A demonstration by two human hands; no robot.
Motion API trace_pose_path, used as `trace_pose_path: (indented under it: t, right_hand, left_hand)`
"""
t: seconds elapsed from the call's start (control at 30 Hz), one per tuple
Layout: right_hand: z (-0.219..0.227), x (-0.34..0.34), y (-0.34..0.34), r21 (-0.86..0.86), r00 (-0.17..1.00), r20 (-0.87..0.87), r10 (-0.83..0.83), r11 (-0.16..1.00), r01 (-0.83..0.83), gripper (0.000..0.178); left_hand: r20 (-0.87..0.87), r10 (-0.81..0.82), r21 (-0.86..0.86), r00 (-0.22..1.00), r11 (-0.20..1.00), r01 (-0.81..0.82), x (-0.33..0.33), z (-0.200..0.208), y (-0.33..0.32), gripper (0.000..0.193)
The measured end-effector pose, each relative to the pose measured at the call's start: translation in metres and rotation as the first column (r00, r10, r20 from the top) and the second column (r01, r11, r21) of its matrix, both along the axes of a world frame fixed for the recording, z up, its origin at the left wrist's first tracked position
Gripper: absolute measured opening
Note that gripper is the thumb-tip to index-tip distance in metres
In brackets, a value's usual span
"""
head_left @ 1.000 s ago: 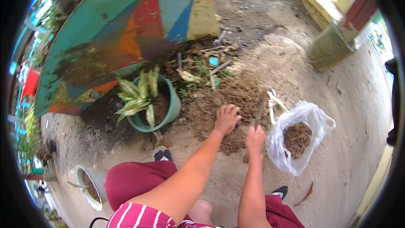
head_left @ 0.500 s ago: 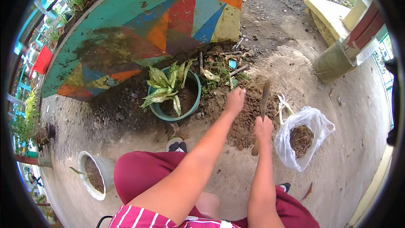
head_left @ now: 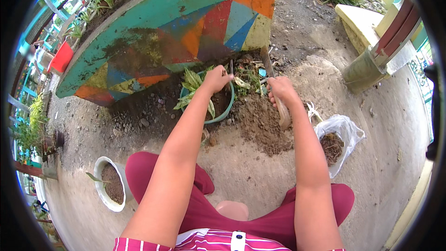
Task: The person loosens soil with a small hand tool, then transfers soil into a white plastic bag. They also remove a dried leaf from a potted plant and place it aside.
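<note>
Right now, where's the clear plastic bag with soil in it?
In the head view, the clear plastic bag lies on the concrete at the person's right, just past the right hand's forearm, beside the loose soil pile.

Count at this moment:
- Hands: 2. Left hand (head_left: 216, 79) over the green pot; right hand (head_left: 280, 91) closed round a wooden-handled tool (head_left: 274, 88).
- Pots on the ground: 2. One green pot (head_left: 223, 114) with a striped-leaf plant (head_left: 193, 86) at the foot of the painted wall (head_left: 186, 32); one white pot (head_left: 100, 183) with soil, near the ground's left edge.
- Plastic bags: 1, clear bag (head_left: 341, 135) holding dark soil, right of the soil heap.
- Soil heaps: 1, loose heap (head_left: 262, 128) beside the green pot.
- Tools: 1.
</note>
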State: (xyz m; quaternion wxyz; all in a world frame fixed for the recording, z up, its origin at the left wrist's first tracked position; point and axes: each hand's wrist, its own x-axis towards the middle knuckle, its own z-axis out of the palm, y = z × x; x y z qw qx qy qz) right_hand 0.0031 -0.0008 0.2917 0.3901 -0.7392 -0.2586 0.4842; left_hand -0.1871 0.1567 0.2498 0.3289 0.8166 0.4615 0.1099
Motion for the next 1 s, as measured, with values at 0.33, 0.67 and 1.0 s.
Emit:
trace_pose_path:
  t: [0.33, 0.67, 1.0]
  right_hand:
    - [-0.020, -0.010, 0.015, -0.012, 0.997, 0.065, 0.044, 0.999, -0.043, 0.022]
    - [-0.025, 0.003, -0.007, -0.032, 0.997, 0.075, 0.009, 0.999, -0.007, 0.022]
    - [-0.038, 0.054, -0.043, -0.025, 0.983, 0.132, -0.126, 0.991, 0.131, 0.022]
  left_hand:
    - [-0.295, -0.099, 0.257, 0.950, 0.950, 0.179, -0.022, -0.052, -0.001, 0.010]
    - [-0.296, 0.054, 0.314, 0.954, 0.948, 0.044, 0.003, -0.034, -0.031, 0.024]
    - [-0.528, 0.212, 0.606, 0.822, 0.772, 0.190, 0.065, -0.047, -0.060, 0.006]
